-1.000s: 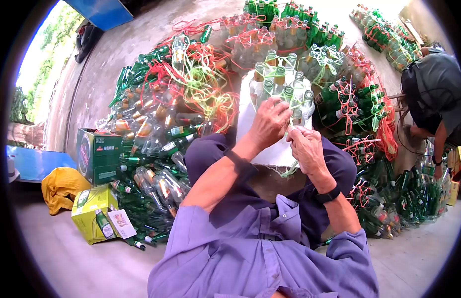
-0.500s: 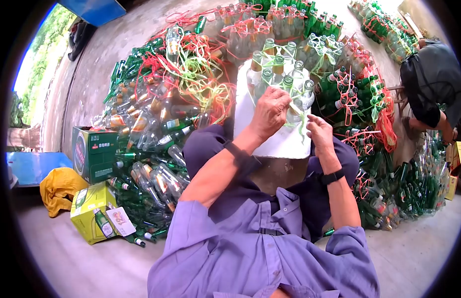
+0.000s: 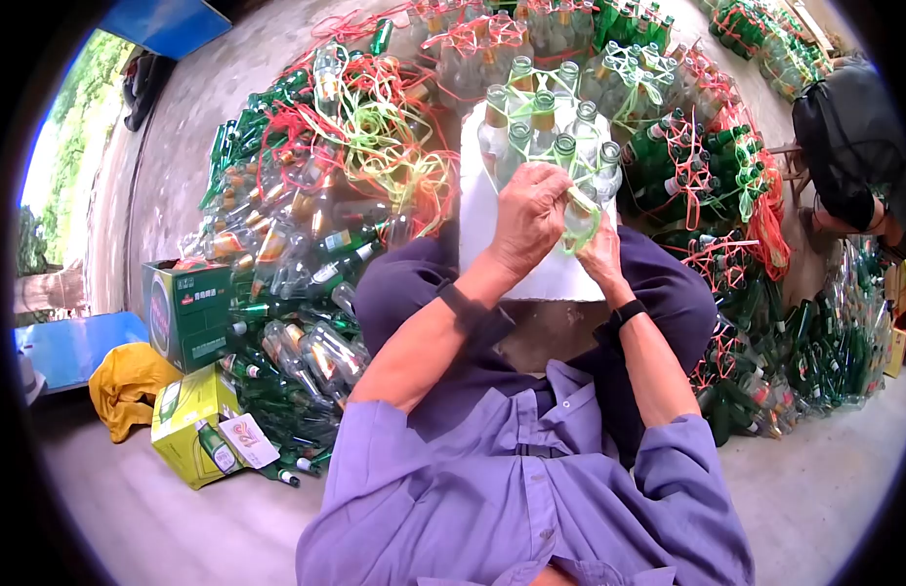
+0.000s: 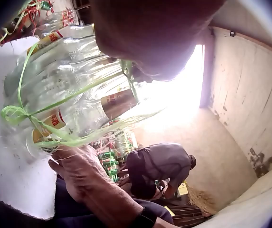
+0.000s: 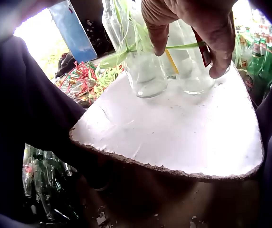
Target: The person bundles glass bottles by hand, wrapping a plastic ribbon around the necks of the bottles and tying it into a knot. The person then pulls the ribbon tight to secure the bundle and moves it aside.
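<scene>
Clear glass bottles (image 3: 543,122) stand in a cluster on a white board (image 3: 482,230) between the knees, with light-green plastic strip (image 3: 582,200) laced round their necks. My left hand (image 3: 531,217), fingers curled, pinches the strip at the near bottle necks. In the left wrist view this hand (image 4: 150,35) is dark and hides some of the necks. Low on the near side, my right hand (image 3: 601,256) touches the bottles. The right wrist view shows this hand (image 5: 193,23) with thumb and fingers spread apart against the glass and strip. A looped strip (image 4: 14,114) circles the bottles lower down.
Loose bottles (image 3: 277,254) and tangled red and green strips (image 3: 394,127) lie left. Tied bundles (image 3: 634,78) stand behind and to the right. A green carton (image 3: 187,313) and yellow box (image 3: 194,420) sit left. Another person (image 4: 159,164) bends over bottles at the right.
My right hand held close by the left, drew back to the right, and is now in against the lower bottles. The left hand stays at the necks with the strip.
</scene>
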Available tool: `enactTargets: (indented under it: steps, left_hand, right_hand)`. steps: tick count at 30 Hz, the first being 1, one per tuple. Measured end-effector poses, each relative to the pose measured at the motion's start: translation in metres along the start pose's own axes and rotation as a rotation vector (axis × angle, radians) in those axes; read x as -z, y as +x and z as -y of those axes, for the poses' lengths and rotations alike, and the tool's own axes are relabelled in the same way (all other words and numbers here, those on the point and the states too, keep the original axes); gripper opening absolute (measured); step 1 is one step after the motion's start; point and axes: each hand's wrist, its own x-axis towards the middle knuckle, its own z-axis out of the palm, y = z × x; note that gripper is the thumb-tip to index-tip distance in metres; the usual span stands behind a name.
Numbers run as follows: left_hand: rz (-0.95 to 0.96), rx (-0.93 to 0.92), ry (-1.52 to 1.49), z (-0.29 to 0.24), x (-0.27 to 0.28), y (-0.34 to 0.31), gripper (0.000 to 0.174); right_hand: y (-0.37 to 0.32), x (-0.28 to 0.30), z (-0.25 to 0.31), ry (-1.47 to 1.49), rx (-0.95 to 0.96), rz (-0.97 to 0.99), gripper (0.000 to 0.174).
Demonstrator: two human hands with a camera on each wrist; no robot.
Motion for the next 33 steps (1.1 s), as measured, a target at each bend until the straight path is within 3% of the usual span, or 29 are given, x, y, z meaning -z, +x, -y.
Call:
enactTargets:
  steps: [7, 13, 17, 18, 19, 21, 22, 23, 25, 26, 30, 33]
  left_hand:
    - [0.059, 0.021, 0.013, -0.001, 0.004, 0.003, 0.018]
    - [0.097, 0.038, 0.02, -0.01, 0.005, 0.009, 0.017]
    - [0.121, 0.079, -0.008, -0.006, 0.007, 0.005, 0.015]
    - [0.118, 0.085, -0.023, -0.006, 0.006, 0.005, 0.015]
    - [0.11, 0.096, -0.04, -0.006, 0.005, 0.004, 0.015]
    - [0.101, 0.091, -0.04, -0.006, 0.004, 0.004, 0.015]
    - [0.091, 0.104, -0.038, -0.006, 0.003, 0.004, 0.014]
    - [0.084, 0.102, -0.04, -0.006, 0.002, 0.003, 0.014]
    - [0.082, 0.134, -0.046, -0.008, 0.002, 0.003, 0.014]
    - [0.083, 0.131, -0.028, -0.008, 0.002, 0.003, 0.014]
    - [0.076, 0.123, -0.025, -0.01, 0.003, 0.004, 0.014]
    - [0.054, 0.105, -0.017, -0.012, 0.003, 0.004, 0.016]
  right_hand:
    - [0.002, 0.017, 0.021, -0.043, -0.187, 0.051, 0.072]
    - [0.009, 0.018, 0.014, -0.029, -0.239, 0.089, 0.094]
    - [0.014, 0.025, 0.005, 0.104, -0.164, 0.202, 0.07]
    - [0.014, 0.035, 0.012, 0.226, -0.159, 0.268, 0.042]
    - [0.015, 0.037, 0.009, 0.233, -0.15, 0.257, 0.042]
    - [0.017, 0.047, 0.005, 0.162, -0.282, 0.264, 0.033]
    - [0.02, 0.055, 0.004, -0.034, -0.233, 0.242, 0.027]
    - [0.022, 0.057, 0.006, -0.039, -0.228, 0.241, 0.027]
    - [0.024, 0.061, 0.023, 0.096, -0.077, -0.194, 0.059]
    - [0.029, 0.068, 0.03, 0.211, -0.012, -0.169, 0.071]
    - [0.051, 0.069, 0.057, 0.062, 0.11, -0.164, 0.079]
    - [0.069, 0.056, 0.056, -0.019, 0.078, -0.076, 0.077]
